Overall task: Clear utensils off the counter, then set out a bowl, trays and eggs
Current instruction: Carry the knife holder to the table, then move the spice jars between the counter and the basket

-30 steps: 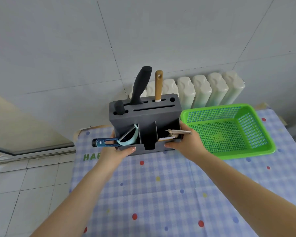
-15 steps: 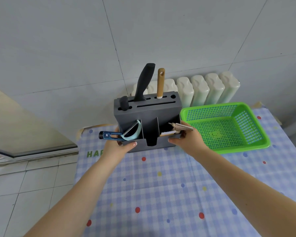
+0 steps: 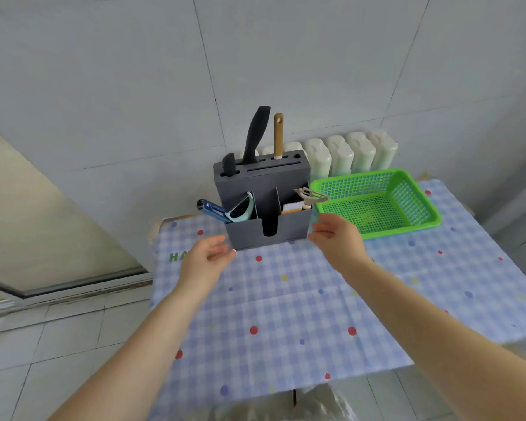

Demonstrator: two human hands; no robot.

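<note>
At the table's back edge the grey utensil holder [image 3: 264, 205] stood by the green basket [image 3: 377, 205]. Both hands, left hand [image 3: 205, 259] & right hand [image 3: 336, 238], hung loose w/ nothing held, just off its sides. Best to check it sat flat, tools upright.

Tiled corner with a small covered table

Pale grey wall tiles [image 3: 286, 56] rise behind a white radiator [image 3: 346, 153]; a blue checked, dotted tablecloth [image 3: 286, 299] covers the table, and light floor tiles [image 3: 43, 344] lie at left.

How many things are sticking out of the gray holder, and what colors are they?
Black handles: 2
Wooden handle: 1
Blue tool: 1
Mint tool: 1
Beige peeler: 1
Brush: 1
Total: 7
</note>
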